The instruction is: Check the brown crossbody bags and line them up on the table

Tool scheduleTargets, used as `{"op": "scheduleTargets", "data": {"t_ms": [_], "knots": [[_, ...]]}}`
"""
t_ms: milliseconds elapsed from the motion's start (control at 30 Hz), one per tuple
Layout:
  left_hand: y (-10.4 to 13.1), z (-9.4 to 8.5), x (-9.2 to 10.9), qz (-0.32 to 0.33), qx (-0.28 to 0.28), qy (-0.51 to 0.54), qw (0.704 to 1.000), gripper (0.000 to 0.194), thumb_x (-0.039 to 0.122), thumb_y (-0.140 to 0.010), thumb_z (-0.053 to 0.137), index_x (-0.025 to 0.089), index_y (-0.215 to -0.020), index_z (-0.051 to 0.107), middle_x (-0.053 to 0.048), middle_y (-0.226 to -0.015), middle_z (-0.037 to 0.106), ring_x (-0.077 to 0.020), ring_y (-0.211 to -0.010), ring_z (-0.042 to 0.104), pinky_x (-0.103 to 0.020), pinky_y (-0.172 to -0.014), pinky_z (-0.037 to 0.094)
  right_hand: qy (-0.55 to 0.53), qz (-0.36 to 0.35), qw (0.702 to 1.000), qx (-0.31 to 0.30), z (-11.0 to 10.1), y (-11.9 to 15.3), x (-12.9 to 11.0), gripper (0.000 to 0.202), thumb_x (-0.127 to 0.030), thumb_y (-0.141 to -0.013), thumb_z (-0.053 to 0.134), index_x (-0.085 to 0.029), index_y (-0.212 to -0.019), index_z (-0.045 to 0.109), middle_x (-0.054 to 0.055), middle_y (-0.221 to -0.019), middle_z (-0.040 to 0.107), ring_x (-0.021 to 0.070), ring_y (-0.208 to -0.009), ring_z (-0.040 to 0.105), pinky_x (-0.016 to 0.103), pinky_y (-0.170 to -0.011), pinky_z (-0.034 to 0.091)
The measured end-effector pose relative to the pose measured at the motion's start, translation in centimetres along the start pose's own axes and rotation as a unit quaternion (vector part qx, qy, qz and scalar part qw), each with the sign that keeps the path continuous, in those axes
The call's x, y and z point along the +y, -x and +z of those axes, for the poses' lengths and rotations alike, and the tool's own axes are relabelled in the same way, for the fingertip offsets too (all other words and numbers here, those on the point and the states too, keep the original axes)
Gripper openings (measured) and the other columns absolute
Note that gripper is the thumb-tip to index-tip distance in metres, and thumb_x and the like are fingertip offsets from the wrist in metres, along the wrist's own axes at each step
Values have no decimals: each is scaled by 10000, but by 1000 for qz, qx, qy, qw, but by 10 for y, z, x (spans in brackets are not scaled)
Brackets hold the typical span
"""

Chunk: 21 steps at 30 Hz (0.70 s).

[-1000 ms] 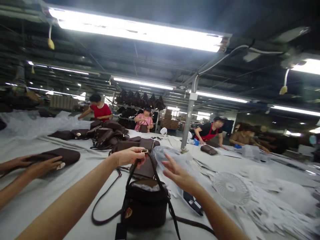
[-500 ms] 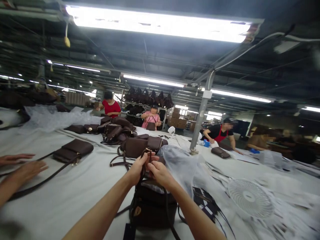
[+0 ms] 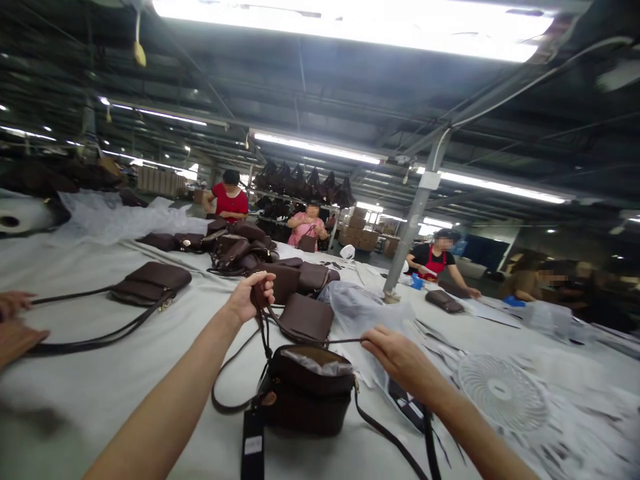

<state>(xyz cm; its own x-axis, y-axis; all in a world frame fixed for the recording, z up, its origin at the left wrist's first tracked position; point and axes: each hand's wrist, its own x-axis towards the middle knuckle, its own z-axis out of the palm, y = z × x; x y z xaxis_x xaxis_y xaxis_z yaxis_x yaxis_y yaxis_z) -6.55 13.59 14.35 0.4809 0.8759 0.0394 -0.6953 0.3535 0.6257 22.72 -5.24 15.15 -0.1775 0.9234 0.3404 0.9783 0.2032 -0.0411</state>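
Note:
A dark brown bag stands upright near the front of the table, its top open on clear plastic inside. Above its left side, my left hand is closed round dark straps. My right hand, to the bag's upper right, pinches a thin dark strap that runs leftward. From the bag's left side hangs a black tag with a white label. Just behind, another brown bag lies on the table.
A heap of brown bags lies behind. At far left a co-worker's hands touch the strap of a flat bag. Clear plastic, a white fan and a grey post are on the right.
My hands have moved apart, the left up and leftward, the right to the right, with a strap in each. The bag's open top now shows. The co-worker's hands have shifted left.

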Motion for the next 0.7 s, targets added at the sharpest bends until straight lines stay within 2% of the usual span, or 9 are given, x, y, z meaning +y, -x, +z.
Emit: {"op": "scheduleTargets", "data": {"t_ms": [100,200,267,367,433,533,633,700], "knots": [[-1,13,9,-6,-10,-55,998,165,210,-898,574,81,-829,651,-27,-592,586,-136,-483,574,-272,-478,522,26,-12,999,-27,-14,-8,-4,287,-340,-974,389,-228,-802,589,28,-796,610,181,-710,591,288,-626,397],[-4,14,17,50,18,-24,998,230,302,-913,582,131,-760,605,-13,-602,603,-144,-533,619,-286,-543,555,66,0,996,-58,-11,-2,-5,255,-325,-961,418,-225,-795,584,31,-785,621,170,-646,581,286,-565,339],[-6,9,21,94,30,40,994,327,340,-947,530,159,-674,517,37,-527,529,-92,-467,563,-244,-554,545,71,-2,994,-78,0,7,-4,253,-294,-961,410,-224,-784,576,28,-762,631,167,-635,587,286,-551,317],[-6,2,19,109,22,57,992,433,354,-984,453,176,-598,374,93,-434,362,-28,-333,382,-139,-427,422,78,-16,993,-89,14,18,-4,251,-253,-968,388,-227,-800,573,21,-760,650,174,-660,614,283,-549,318],[-5,4,12,91,3,29,995,447,361,-977,471,179,-591,339,108,-424,313,-15,-299,287,-113,-347,290,113,-16,989,-99,15,16,-7,243,-246,-974,390,-225,-835,588,30,-791,667,183,-660,631,284,-539,324],[-4,20,-3,40,-45,-39,997,412,364,-906,604,169,-612,392,98,-460,392,-8,-299,258,-122,-321,194,174,-28,978,-112,2,-2,-20,247,-282,-982,411,-216,-873,622,62,-825,689,200,-642,649,292,-520,333],[-5,44,-23,-14,-93,-112,989,338,321,-776,761,138,-666,500,35,-534,533,-24,-329,351,-144,-330,214,207,-53,972,-100,-18,-35,-44,278,-318,-987,415,-189,-896,644,95,-816,706,221,-677,674,285,-525,358],[-6,58,-36,-48,-129,-177,974,348,352,-716,808,132,-718,539,2,-578,580,-74,-406,483,-170,-381,325,214,-60,971,-90,-28,-61,-62,292,-307,-990,404,-172,-935,657,115,-835,721,225,-706,687,272,-553,387]]}}
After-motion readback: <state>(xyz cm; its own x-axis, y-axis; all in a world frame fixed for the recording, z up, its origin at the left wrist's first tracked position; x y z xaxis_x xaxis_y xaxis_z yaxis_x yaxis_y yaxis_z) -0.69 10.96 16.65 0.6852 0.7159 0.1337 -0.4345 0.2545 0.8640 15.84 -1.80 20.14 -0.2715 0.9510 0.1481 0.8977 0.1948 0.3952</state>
